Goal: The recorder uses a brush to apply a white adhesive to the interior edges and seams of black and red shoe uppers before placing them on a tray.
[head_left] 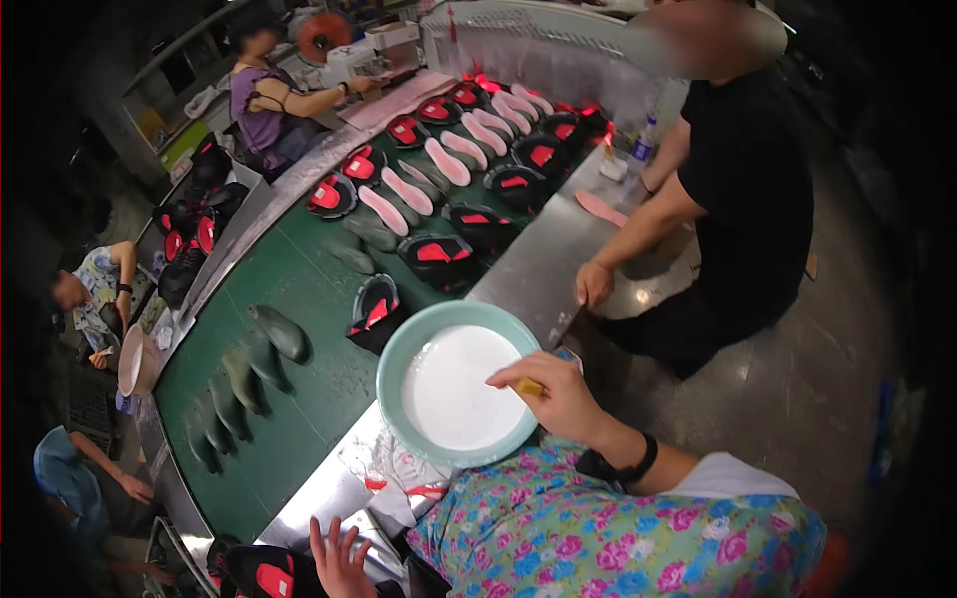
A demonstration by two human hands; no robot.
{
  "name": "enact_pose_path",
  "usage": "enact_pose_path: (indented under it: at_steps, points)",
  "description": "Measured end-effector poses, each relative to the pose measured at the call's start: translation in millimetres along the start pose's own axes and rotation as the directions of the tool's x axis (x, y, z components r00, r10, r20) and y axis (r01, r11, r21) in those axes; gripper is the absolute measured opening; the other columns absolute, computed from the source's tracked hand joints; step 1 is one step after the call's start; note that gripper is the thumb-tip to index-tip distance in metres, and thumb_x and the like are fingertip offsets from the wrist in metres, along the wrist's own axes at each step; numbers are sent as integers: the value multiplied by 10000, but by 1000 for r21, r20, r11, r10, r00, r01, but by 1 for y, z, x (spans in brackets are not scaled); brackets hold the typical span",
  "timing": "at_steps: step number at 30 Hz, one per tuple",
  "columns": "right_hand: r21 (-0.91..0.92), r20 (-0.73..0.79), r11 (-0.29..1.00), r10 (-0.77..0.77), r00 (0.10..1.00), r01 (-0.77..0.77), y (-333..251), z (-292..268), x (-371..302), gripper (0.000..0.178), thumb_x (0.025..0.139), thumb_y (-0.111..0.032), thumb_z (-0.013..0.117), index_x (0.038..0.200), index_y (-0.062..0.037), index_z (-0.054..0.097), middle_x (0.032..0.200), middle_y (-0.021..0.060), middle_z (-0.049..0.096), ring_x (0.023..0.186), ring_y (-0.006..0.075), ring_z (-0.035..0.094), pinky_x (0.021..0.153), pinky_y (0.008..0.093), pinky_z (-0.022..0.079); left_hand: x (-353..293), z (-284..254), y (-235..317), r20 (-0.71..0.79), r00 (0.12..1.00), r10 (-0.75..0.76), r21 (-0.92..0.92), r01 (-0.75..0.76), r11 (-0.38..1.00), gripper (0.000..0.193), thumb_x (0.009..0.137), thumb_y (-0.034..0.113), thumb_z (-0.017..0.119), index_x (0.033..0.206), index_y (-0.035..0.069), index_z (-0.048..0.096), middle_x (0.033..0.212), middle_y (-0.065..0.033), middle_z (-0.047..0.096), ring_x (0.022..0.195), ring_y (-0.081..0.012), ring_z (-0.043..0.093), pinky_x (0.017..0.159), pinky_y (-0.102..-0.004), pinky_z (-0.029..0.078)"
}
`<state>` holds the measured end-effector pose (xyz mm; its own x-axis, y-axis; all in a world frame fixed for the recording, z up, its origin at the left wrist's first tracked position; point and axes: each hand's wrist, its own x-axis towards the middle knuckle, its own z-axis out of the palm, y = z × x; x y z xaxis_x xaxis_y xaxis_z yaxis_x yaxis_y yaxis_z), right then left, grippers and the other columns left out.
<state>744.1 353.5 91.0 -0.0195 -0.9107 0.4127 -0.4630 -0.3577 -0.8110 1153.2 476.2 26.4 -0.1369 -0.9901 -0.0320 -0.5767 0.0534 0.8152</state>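
Observation:
My right hand [558, 399] is over the right rim of a pale green basin [390, 394], its fingers closed around a small yellow piece [530, 387]. Whether that piece is a brush handle or a sponge I cannot tell. White liquid [449, 389] fills much of the basin, which stands at the near edge of the green belt. Down at the lower edge, my left hand [342, 560] has its fingers spread and seems to hold nothing. Black shoe uppers with red insides [267, 573] lie right beside it, partly cut off by the frame.
Shoe lasts [282, 334], pink insoles [447, 161] and black uppers [436, 254] lie in rows on the green belt [319, 429]. A person in black [748, 189] stands at the right by a metal table [533, 261]. Several others work along the far side.

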Motion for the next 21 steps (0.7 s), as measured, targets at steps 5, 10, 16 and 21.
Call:
enact_pose_path:
  at_steps: [5,10,16,21]
  points:
    - [149,-93,942,317,944,-301,-13,10,-3,213,855,-12,591,1057,27,642,914,70,675,760,115,632,713,249,494,16,54,96,-645,630,-433,-545,18,838,421,945,141,461,1339,4,399,1274,-158,498,1083,-225,539,830,-298,491]
    - [-4,80,995,104,991,-104,-11,22,15,175,929,-72,519,991,31,646,738,13,598,687,83,521,620,203,391,-35,49,140,-768,337,-545,-543,107,833,345,933,76,449,1265,-1,499,1217,-118,556,1046,-177,542,879,-310,448]
    - [160,208,967,164,964,-199,3,26,33,192,963,-132,487,1000,-3,626,811,7,586,655,33,420,574,175,341,-116,34,151,-837,269,-477,-281,537,796,352,851,17,568,1203,30,563,1132,-113,578,1019,-193,563,868,-278,438]
    - [247,321,916,231,919,-317,-4,33,36,160,959,-121,496,1008,-22,612,858,15,604,686,27,425,575,159,345,-117,-26,145,-848,441,-293,35,598,801,288,847,42,588,1134,22,594,1141,-130,587,1031,-229,559,873,-316,442]
